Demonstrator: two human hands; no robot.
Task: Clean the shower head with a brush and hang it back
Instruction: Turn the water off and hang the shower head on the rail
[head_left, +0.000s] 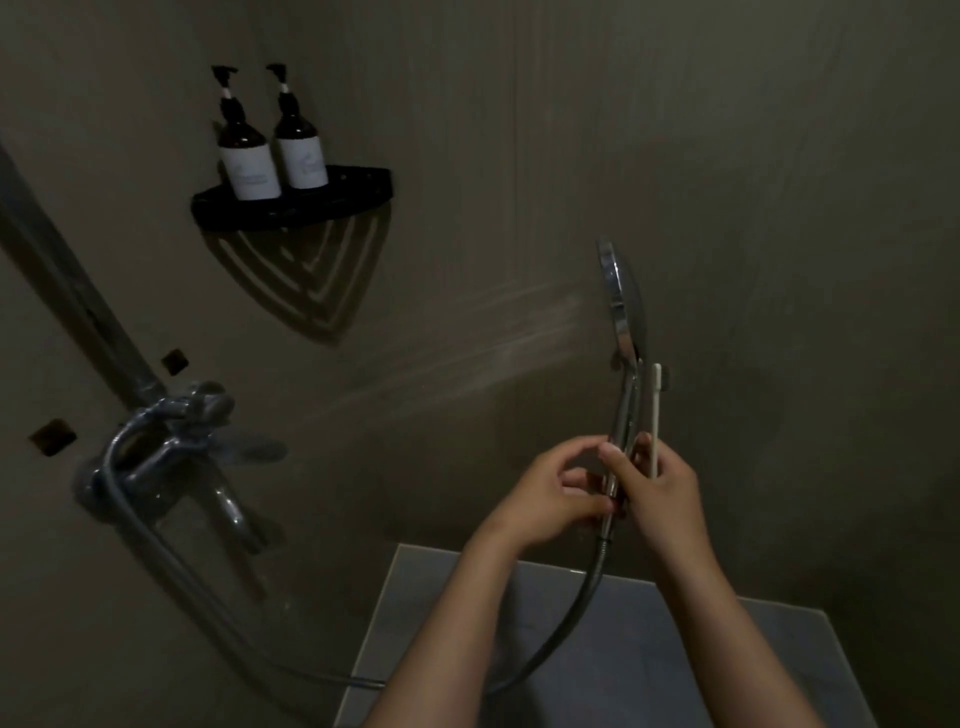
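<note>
A chrome shower head (621, 299) stands upright in front of the grey wall, its face turned left, and water sprays from it toward the left. My right hand (660, 491) grips its handle together with a white toothbrush (656, 410), whose bristled end points up beside the handle. My left hand (550, 496) pinches the lower end of the handle with its fingertips. The metal hose (566, 623) curves from the handle's bottom down and left toward the tap.
A chrome mixer tap (176, 447) is fixed to the left wall, with a riser pipe (67, 291) running up from it. A black corner shelf (291, 200) holds two pump bottles (270, 156). A grey floor tile (649, 649) lies below my arms.
</note>
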